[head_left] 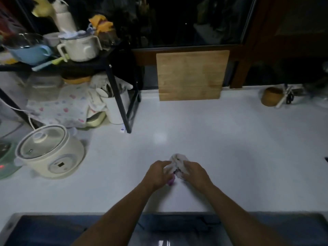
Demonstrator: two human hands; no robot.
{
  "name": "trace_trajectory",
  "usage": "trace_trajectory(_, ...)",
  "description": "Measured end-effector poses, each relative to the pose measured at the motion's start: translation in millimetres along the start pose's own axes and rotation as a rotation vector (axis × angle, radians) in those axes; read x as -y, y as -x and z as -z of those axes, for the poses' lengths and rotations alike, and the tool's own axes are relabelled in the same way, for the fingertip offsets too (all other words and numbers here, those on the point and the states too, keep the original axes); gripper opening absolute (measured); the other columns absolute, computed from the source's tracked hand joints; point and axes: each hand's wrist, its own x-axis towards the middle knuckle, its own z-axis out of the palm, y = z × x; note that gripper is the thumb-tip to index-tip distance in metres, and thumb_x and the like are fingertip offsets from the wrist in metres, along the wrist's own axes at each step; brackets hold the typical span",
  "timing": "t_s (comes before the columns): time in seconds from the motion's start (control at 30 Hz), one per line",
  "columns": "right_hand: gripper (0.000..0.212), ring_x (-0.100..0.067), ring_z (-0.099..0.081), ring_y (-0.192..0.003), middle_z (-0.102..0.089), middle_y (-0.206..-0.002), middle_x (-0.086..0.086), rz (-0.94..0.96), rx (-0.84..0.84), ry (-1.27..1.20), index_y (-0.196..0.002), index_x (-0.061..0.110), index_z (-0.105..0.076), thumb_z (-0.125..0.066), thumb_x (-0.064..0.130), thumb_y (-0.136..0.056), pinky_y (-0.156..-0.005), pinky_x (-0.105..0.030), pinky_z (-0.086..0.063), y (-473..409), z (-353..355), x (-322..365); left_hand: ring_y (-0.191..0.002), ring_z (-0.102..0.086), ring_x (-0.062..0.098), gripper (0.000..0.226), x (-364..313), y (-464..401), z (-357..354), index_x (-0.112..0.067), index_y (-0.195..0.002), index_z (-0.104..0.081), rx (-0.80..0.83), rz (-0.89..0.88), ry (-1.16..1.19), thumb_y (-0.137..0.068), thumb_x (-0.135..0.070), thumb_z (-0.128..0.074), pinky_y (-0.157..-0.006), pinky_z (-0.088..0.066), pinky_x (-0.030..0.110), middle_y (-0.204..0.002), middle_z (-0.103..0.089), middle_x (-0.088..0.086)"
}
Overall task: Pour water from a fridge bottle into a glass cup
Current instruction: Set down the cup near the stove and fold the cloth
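Neither a fridge bottle nor a glass cup can be made out in this view. At centre, a crumpled white cloth [178, 163] with a small purple patch at its lower edge is held just above the white countertop [230, 139] by both hands. The left hand [158, 173] has its fingers curled inward and closed on the cloth's left side; the right hand [194, 172] likewise has its fingers bunched and gripping the right side — the two hands nearly touch, with the cloth between them. Both bare forearms reach in from the lower edge across a dark sink [53, 231].

To the left on the counter stands a cream electric cooker [49, 153] with a glass lid. Behind it, a black metal rack [117, 86] bears a white lidded pot [81, 47] and a blue bowl [30, 53] on its upper shelf; a patterned cloth [60, 105] and a white utensil holder [117, 105] sit below. A wooden cutting board [191, 75] leans upright against the back wall — well apart from the hands. A small round wooden container [270, 96] sits at far right.
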Motion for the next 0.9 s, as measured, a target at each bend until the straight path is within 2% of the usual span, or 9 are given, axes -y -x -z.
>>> trace_trajectory(0.1,0.025,-0.010,-0.066,-0.083,-0.068,-0.091,0.009,-0.022,-0.093,-0.040,-0.107,0.026,-0.066,-0.070,0.032,-0.083,-0.062,-0.009,-0.045,-24,-22,-20,-0.058,-0.070,0.012,0.008,12,-27,-20,-0.012,-0.074,-0.071,0.075,-0.003,0.126,-0.078,-0.018,-0.076,-0.063,-0.056,0.024,-0.065,-0.073,0.003)
trace_trajectory(0.23,0.037,-0.014,-0.064,-0.093,-0.062,-0.106,0.001,-0.048,-0.155,-0.037,-0.123,0.031,-0.057,-0.061,0.033,-0.086,-0.078,-0.029,-0.057,-68,-60,-46,-0.038,-0.054,0.029,0.062,22,-58,-34,0.011,-0.072,-0.057,-0.025,-0.060,0.207,-0.105,-0.041,-0.048,-0.043,-0.046,0.027,-0.051,-0.056,0.029)
trace_trajectory(0.3,0.030,-0.020,-0.061,-0.096,-0.057,-0.108,-0.001,-0.050,-0.229,-0.059,-0.122,0.022,-0.057,-0.060,0.027,-0.093,-0.085,-0.037,-0.055,-82,-67,-30,-0.039,-0.051,0.027,0.057,32,-85,-46,0.004,-0.086,-0.054,-0.021,0.042,0.344,-0.103,-0.050,-0.046,-0.039,-0.041,0.030,-0.054,-0.052,0.024)
trace_trajectory(0.4,0.032,-0.023,-0.062,-0.097,-0.058,-0.108,-0.010,-0.112,-0.312,-0.079,-0.121,0.011,-0.057,-0.051,0.035,-0.101,-0.087,-0.034,-0.053,-115,-62,-15,-0.057,-0.058,0.018,0.041,39,-124,-40,-0.008,-0.092,-0.051,-0.042,0.032,0.353,-0.102,-0.047,-0.047,-0.054,-0.048,0.035,-0.071,-0.055,0.011)
trace_trajectory(0.53,0.051,-0.028,-0.068,-0.090,-0.065,-0.099,-0.016,-0.133,-0.207,-0.078,-0.107,0.016,-0.066,-0.051,0.059,-0.083,-0.073,-0.027,-0.054,-170,-46,-8,-0.039,-0.059,0.016,0.048,44,-170,-4,0.001,-0.100,-0.048,0.049,0.026,0.275,-0.106,-0.046,-0.042,-0.034,-0.045,0.025,-0.066,-0.057,0.018)
trace_trajectory(0.63,0.055,-0.022,-0.063,-0.093,-0.064,-0.106,-0.013,-0.059,-0.120,0.032,-0.118,0.010,-0.065,-0.070,0.048,-0.079,-0.083,-0.027,-0.053,-203,-42,9,-0.082,-0.067,0.013,0.033,63,-197,24,0.002,-0.117,-0.057,0.034,0.013,0.167,-0.108,-0.027,-0.045,-0.068,-0.049,0.010,-0.096,-0.058,0.013)
trace_trajectory(0.7,0.053,-0.018,-0.059,-0.093,-0.059,-0.110,-0.013,-0.030,-0.089,0.061,-0.121,0.012,-0.063,-0.073,0.042,-0.078,-0.082,-0.026,-0.050,-220,-45,24,-0.107,-0.061,0.030,0.026,75,-209,44,-0.001,-0.120,-0.061,0.035,-0.018,0.076,-0.105,-0.018,-0.051,-0.090,-0.050,0.026,-0.117,-0.057,0.021)
trace_trajectory(0.8,0.067,-0.024,-0.060,-0.091,-0.057,-0.111,-0.017,0.025,-0.094,0.094,-0.129,0.014,-0.061,-0.068,0.043,-0.069,-0.082,-0.031,-0.053,-249,-53,44,-0.099,-0.059,0.032,0.048,98,-226,71,-0.011,-0.137,-0.056,0.079,-0.050,-0.072,-0.091,-0.005,-0.068,-0.072,-0.049,0.025,-0.134,-0.051,0.023)
trace_trajectory(0.9,0.069,-0.030,-0.056,-0.100,-0.051,-0.116,-0.018,0.080,-0.050,0.169,-0.138,0.014,-0.054,-0.079,0.027,-0.075,-0.091,-0.033,-0.049,-268,-61,63,-0.115,-0.057,0.035,0.059,120,-236,88,-0.012,-0.142,-0.053,0.049,-0.086,-0.119,-0.087,-0.008,-0.074,-0.084,-0.039,0.022,-0.138,-0.052,0.019)
